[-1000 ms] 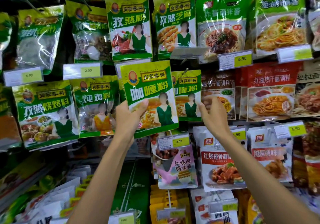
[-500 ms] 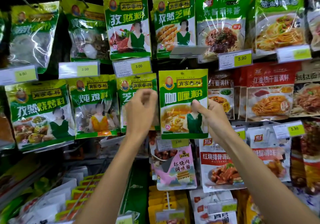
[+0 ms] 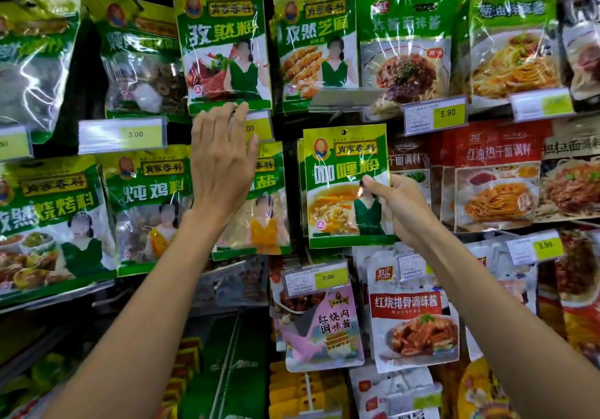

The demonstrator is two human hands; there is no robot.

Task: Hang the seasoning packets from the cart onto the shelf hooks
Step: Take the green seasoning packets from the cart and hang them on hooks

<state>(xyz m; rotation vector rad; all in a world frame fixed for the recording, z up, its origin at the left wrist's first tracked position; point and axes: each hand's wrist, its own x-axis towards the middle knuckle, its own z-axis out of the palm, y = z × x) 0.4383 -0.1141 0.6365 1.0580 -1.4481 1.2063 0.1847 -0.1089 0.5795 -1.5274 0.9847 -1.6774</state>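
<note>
A right hand (image 3: pixel 401 211) pinches a flat, glossy green-and-yellow foil seasoning packet (image 3: pixel 344 172), while the left hand (image 3: pixel 222 165) is raised flat beside it.

The right thumb presses the packet's front and the curled fingers wrap behind its right edge. The seasoning packet is rectangular, with a soup picture and a small round punch hole at its top. It is held upright in the middle row, in front of a matching packet, though I cannot tell whether the hole sits on a hook. The left hand grasps nothing. Its fingers are straight and slightly spread, with the tips reaching the lower seam of a crinkly green cumin packet (image 3: pixel 224 45) and covering part of a clear plastic price-label strip (image 3: pixel 261 126).
</note>
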